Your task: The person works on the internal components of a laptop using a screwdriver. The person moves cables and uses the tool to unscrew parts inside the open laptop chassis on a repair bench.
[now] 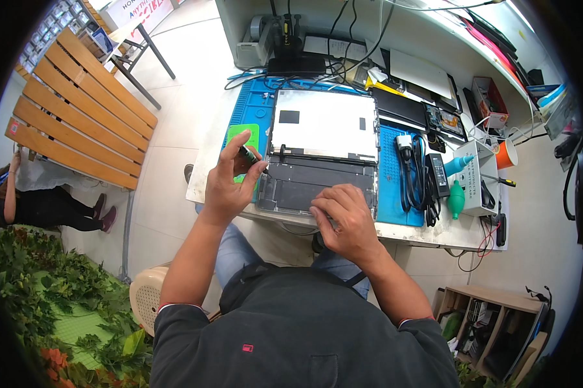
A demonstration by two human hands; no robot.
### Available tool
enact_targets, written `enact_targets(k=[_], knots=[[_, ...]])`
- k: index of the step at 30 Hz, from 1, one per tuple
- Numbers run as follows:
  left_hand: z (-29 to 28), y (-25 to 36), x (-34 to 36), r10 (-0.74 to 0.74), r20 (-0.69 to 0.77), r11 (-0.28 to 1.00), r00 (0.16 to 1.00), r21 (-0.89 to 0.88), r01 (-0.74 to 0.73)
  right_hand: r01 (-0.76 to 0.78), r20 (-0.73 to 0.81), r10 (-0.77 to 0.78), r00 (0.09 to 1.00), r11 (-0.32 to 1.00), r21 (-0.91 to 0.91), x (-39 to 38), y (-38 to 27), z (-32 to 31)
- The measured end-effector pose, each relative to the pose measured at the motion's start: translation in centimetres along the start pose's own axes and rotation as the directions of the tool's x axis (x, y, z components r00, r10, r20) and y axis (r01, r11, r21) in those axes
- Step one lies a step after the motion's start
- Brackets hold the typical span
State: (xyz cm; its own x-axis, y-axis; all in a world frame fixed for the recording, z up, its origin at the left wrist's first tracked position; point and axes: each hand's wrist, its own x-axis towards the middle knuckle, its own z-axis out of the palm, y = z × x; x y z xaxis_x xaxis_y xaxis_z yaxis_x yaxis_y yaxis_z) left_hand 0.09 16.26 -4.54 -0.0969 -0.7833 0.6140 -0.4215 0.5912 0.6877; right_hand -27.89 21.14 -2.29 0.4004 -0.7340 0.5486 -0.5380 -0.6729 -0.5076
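An opened-up laptop [304, 184] lies on a blue work mat [395, 205], its dark inner base toward me and a silver-white panel [327, 119] beyond it. My left hand [225, 184] is at the base's left edge. Its thumb and fingers grip a small screwdriver [247, 155] with a dark, partly green handle, tilted toward the base's upper left corner. Over the front right part of the base, my right hand [346, 216] has its fingers curled and drawn together. Whatever is between those fingertips is hidden.
A green pad [239, 137] lies left of the laptop. Coiled black cables with a power adapter [437, 174], a green air blower [455, 199] and a white box [480, 181] stand to the right. Boards and cables crowd the back. Another person [45, 207] is at far left.
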Motion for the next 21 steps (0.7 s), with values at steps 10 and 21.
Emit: enact_targets(k=[10, 21], knots=[[-1.1, 1.5, 1.8, 0.086, 0.197, 0.992, 0.977, -0.112, -0.064, 0.002, 0.016, -0.002, 1.000, 1.000, 0.007, 0.1, 0.1, 0.1], [-0.9, 2.9, 2.8, 0.003, 0.254, 0.992, 0.967, -0.125, 0.029, 0.086, 0.052, -0.086, 0.995, 0.996, -0.006, 2.3, 0.0, 0.9]])
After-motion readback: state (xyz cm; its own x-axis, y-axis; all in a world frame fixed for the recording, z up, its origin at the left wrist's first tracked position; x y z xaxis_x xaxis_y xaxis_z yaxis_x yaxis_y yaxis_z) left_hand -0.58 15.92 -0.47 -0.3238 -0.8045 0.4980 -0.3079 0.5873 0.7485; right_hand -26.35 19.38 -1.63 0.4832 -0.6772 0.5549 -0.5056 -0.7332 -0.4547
